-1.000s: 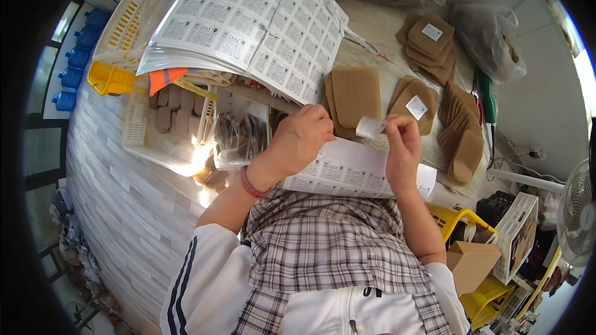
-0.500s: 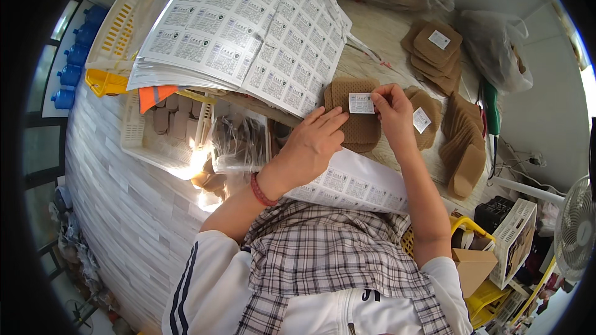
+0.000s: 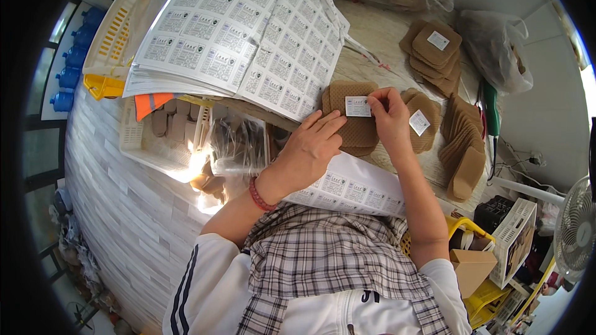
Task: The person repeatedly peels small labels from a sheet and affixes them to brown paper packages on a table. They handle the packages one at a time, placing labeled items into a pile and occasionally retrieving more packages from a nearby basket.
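My right hand (image 3: 391, 118) pinches the right edge of a small white printed label (image 3: 357, 106). The label lies over the top of a stack of brown, dimpled pads with rounded corners (image 3: 354, 133). Resting on the left side of that stack, my left hand (image 3: 313, 149) has its fingers stretched out and holds nothing. Just right of my right hand sits another small brown stack (image 3: 424, 135) with a tilted white label (image 3: 419, 122) on top. A part-used label sheet (image 3: 354, 186) lies close to my body, under my forearms.
A thick pile of label sheets (image 3: 211, 31) covers the table's left side. Farther back are another labelled pad stack (image 3: 436, 40) and a clear plastic bag (image 3: 493, 43). Fanned brown pads (image 3: 459, 130) and a green-handled tool (image 3: 490, 108) lie right. A white crate (image 3: 133, 139) stands lower left.
My right hand and the label have moved slightly left over the pads. My left hand stays nearly in place, its fingers still on the stack's edge.
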The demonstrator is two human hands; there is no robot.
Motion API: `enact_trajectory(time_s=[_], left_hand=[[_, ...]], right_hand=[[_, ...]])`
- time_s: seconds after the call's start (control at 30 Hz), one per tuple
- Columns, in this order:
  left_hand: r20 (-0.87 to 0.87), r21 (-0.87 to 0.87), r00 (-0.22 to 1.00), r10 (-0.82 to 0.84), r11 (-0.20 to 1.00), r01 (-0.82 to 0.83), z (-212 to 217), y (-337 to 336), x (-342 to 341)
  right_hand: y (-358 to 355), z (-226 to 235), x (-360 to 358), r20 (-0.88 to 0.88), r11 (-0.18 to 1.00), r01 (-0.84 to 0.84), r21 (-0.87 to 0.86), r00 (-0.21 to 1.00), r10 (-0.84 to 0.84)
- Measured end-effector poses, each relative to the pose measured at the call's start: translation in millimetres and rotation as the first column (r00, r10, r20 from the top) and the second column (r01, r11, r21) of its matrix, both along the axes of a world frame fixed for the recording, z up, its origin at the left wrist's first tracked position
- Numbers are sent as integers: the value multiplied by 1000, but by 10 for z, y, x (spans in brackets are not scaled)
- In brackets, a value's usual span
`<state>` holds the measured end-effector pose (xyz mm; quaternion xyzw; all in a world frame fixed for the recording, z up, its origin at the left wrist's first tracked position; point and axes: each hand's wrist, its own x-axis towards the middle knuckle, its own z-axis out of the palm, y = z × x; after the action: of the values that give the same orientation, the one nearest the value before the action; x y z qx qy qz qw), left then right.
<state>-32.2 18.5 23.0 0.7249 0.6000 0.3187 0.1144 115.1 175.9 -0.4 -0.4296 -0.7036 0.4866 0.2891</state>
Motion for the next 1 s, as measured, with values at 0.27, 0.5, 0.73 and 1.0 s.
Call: enact_trajectory(time_s=[0.27,0.5,0.73,1.0], left_hand=[[65,-16,997,42,999,-41,73,4,34],[-55,-43,998,12,999,-14,46,8,29],[-132,-59,991,14,998,-22,6,0,56],[-170,-82,985,17,996,-31,0,12,71]], right_hand=[[-25,6,-3,-11,1000,4,18,1000,-4],[-27,18,-7,3,999,4,43,1000,-4],[-87,-10,-8,21,981,-4,194,1000,-1],[-186,-93,-35,123,897,32,440,988,-95]])
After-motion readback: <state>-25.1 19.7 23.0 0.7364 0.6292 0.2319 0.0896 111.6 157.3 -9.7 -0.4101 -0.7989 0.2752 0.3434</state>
